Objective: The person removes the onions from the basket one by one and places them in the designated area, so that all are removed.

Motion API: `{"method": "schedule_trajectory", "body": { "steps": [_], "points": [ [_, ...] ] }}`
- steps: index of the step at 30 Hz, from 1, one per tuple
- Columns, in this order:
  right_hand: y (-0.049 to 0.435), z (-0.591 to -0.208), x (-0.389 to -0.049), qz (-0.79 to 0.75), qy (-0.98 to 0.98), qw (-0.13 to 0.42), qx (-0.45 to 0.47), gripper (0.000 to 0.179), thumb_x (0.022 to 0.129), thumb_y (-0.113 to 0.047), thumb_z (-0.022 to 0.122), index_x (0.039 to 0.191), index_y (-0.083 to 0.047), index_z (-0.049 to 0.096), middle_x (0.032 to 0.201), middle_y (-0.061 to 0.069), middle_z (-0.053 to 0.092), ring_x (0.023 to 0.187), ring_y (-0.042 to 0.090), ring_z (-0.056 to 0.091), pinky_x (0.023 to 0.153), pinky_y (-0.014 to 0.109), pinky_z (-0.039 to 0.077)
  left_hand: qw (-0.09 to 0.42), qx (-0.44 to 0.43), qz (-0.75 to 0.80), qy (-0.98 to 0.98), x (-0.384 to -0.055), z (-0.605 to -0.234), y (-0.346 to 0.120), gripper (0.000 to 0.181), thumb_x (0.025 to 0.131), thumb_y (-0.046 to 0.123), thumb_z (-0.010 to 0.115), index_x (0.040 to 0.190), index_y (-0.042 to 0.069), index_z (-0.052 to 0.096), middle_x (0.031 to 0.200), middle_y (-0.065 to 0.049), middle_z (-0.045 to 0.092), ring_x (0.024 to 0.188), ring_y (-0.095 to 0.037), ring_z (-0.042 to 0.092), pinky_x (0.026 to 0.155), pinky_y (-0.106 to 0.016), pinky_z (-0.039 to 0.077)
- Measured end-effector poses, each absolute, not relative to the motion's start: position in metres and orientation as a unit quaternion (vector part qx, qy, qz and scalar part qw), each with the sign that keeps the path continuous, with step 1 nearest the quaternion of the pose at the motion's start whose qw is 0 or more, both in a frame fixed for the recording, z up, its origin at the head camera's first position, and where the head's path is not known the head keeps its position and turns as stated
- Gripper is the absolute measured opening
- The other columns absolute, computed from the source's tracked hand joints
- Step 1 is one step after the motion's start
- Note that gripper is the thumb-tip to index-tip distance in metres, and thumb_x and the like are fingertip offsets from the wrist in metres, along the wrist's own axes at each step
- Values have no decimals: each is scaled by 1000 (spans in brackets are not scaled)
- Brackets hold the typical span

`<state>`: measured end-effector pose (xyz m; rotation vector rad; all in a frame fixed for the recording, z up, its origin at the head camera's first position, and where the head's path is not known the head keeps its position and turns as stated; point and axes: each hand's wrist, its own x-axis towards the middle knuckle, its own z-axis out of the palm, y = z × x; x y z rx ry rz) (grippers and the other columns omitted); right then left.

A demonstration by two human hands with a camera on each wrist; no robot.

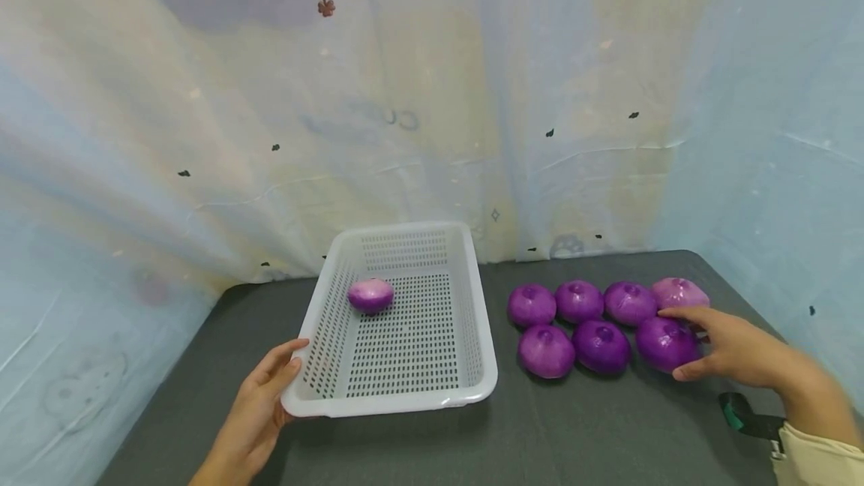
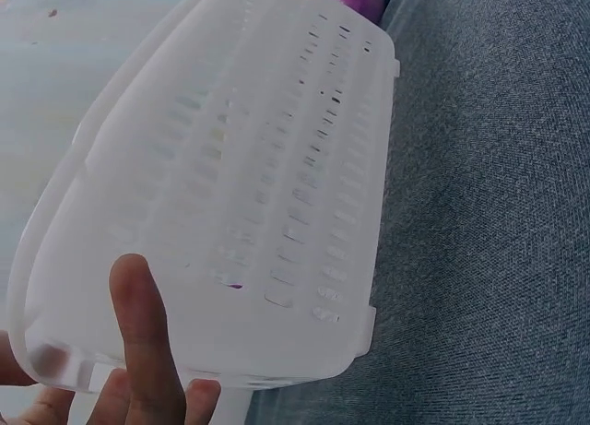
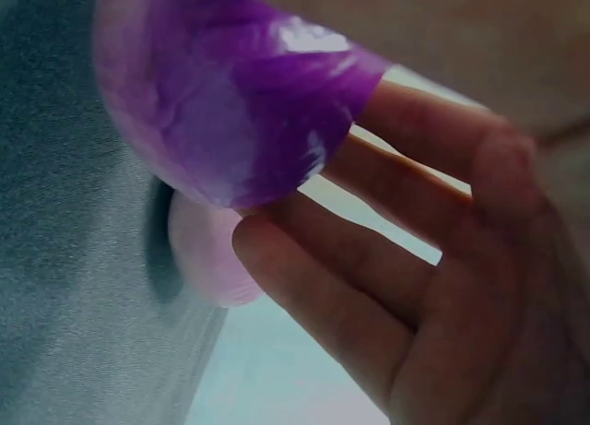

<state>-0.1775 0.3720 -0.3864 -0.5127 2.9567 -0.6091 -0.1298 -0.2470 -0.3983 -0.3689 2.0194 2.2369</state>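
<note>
My left hand point(image 1: 255, 405) holds the near left corner of a white plastic basket point(image 1: 398, 402), thumb on the rim. The left wrist view shows its fingers against the slotted outer wall point(image 2: 249, 167). Inside the basket lies one purple onion point(image 1: 371, 295), pale on top. At the right, my right hand point(image 1: 736, 347) has thumb and fingers round a shiny purple onion point(image 1: 664, 345), the rightmost of the near row. The right wrist view shows the fingers curved against that onion point(image 3: 230, 102); a paler onion point(image 3: 207, 250) shows beyond it.
Other onions stand close beside the held one: two in the near row point(image 1: 547, 352) and several in the far row point(image 1: 579, 301). They sit right of the basket on a dark grey table point(image 1: 513, 441). A patterned curtain point(image 1: 432, 111) hangs behind the table.
</note>
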Motion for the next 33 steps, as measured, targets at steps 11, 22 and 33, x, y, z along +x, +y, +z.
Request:
{"method": "schedule_trajectory", "body": {
  "steps": [11, 22, 33],
  "points": [
    [368, -392, -180, -204, 964, 55, -163, 89, 67, -36, 90, 135, 6, 50, 127, 34, 58, 112, 49, 59, 84, 51, 53, 47, -107, 737, 665, -130, -399, -248, 24, 104, 30, 52, 128, 30, 56, 115, 16, 65, 98, -13, 69, 72, -39, 60],
    [364, -398, -183, -217, 961, 48, -162, 90, 67, -34, 91, 135, 8, 50, 131, 38, 53, 112, 52, 58, 86, 61, 51, 53, -111, 747, 654, -130, -401, -249, 22, 104, 28, 52, 125, 31, 56, 115, 15, 64, 99, -12, 68, 73, -40, 60],
    [363, -401, -186, -206, 966, 58, -142, 91, 69, -34, 90, 138, 8, 47, 133, 40, 50, 116, 57, 53, 88, 66, 47, 54, -101, 745, 657, -130, -401, -251, 21, 104, 28, 52, 125, 32, 55, 116, 16, 66, 98, -13, 69, 73, -38, 60]
  ]
}}
